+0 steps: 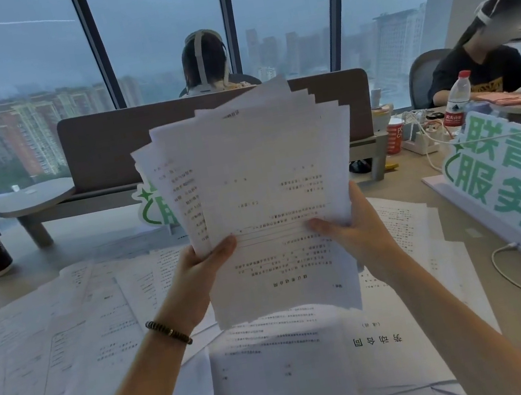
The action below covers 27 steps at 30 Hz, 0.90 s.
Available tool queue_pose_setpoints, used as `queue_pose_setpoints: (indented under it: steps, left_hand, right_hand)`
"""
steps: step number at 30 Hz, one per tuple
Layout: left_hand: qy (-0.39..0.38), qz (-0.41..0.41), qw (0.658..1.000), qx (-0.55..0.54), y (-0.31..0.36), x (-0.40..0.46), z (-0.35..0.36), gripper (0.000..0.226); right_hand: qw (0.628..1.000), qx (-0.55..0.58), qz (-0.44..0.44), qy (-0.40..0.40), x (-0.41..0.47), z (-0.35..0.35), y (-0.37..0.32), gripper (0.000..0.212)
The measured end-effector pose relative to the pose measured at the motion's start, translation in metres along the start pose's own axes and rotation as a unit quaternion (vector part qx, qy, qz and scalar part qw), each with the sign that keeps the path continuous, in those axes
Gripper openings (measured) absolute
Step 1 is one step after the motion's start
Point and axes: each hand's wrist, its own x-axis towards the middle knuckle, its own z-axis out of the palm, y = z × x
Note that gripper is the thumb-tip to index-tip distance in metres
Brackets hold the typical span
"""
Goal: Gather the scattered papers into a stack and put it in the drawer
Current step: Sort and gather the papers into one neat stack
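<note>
Both hands, left hand (206, 262) and right hand (350, 233), pinch one uneven, fanned stack of printed papers (259, 180) upright above the desk (494, 267); many loose sheets (70, 352) cover its near edge.

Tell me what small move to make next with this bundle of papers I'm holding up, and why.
Probably tap the bundle on its bottom edge against the desk to square it. Its sheets fan out unevenly at the top, and your left hand and right hand each have a grip on a lower side, well placed for that. Many loose sheets are on the desk, not yet gathered.
</note>
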Motion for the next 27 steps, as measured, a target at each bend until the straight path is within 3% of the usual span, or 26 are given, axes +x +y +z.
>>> queue_pose_setpoints:
  steps: [5, 13, 18, 23, 27]
  left_hand:
    - [0.010, 0.017, 1.000, 0.003, -0.006, -0.003, 0.001, 0.024]
    - [0.014, 0.018, 0.999, 0.043, -0.015, -0.006, 0.008, 0.017]
    - [0.065, 0.061, 0.994, 0.064, -0.008, -0.001, 0.017, 0.013]
    - [0.117, 0.091, 0.989, 0.015, -0.002, 0.001, 0.027, 0.011]
    - [0.132, 0.077, 0.988, 0.030, -0.018, -0.003, 0.028, 0.013]
  right_hand:
    - [1.000, -0.001, -0.026, -0.002, 0.000, 0.002, -0.002, 0.051]
    - [0.997, 0.075, 0.004, 0.030, -0.011, 0.011, 0.019, 0.045]
    - [0.996, 0.042, -0.020, 0.072, -0.009, 0.013, 0.012, 0.041]
    - [0.990, -0.010, -0.124, 0.068, -0.011, 0.018, -0.014, 0.041]
    - [0.995, -0.028, -0.073, 0.068, -0.014, 0.024, 0.002, 0.029]
